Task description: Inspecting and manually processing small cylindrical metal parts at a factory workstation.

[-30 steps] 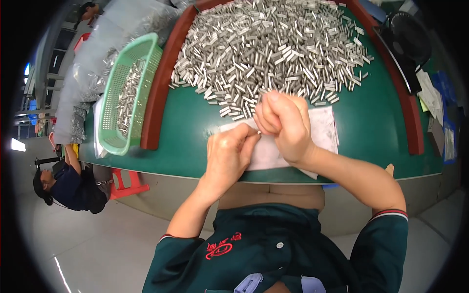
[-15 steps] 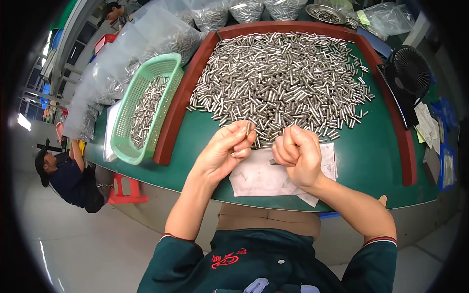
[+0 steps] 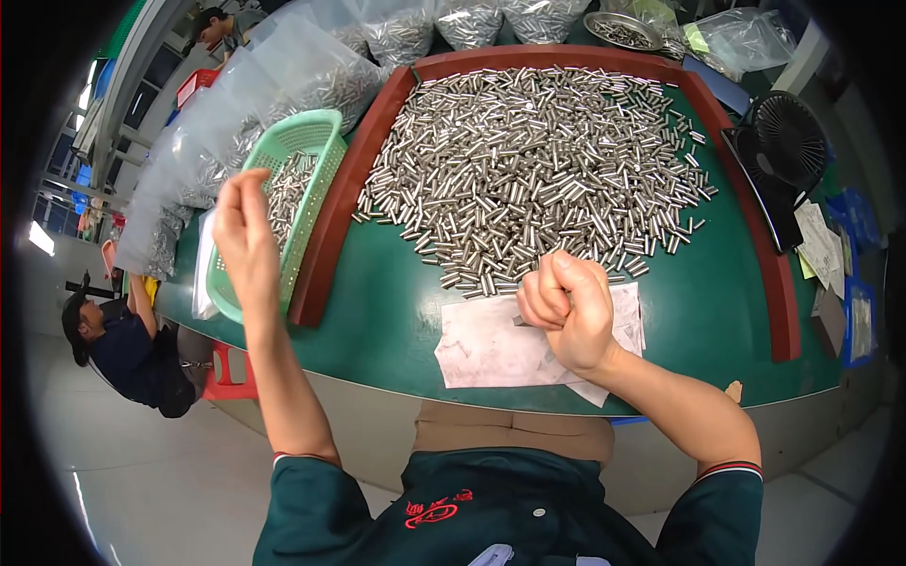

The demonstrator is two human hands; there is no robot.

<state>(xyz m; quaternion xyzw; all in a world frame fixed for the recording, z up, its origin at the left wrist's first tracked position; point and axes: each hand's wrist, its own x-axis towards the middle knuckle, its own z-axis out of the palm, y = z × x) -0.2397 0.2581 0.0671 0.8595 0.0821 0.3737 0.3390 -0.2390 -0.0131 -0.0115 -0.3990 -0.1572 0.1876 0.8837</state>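
Pile of metal pins [image 3: 538,170]: loose, short, silvery, spread over the green table [image 3: 406,321]; landmark for the places below.

Left hand [image 3: 247,241]: left of the pile, above the basket. Fingers extended and close together; whether they pinch a pin, cannot tell.

Right hand [image 3: 571,316]: at the near side of the pile, above the sheet. Fingers curled into a fist; contents hidden. One small grey piece [image 3: 520,322] shows beside its lower edge; gripped or lying, cannot tell.

Basket [image 3: 323,174]: green plastic, left of the pile, more pins inside.

Sheet [image 3: 481,354]: pale, stained, just nearer than the pile.

Frame [image 3: 781,325]: red-brown, along the pile's left, far and right sides.

Clear bags [image 3: 330,85]: pin-filled, beyond and left of the pile.

Dish [image 3: 618,44]: round, metal, beyond the pile.

Fan [image 3: 788,137]: black, right of the pile.
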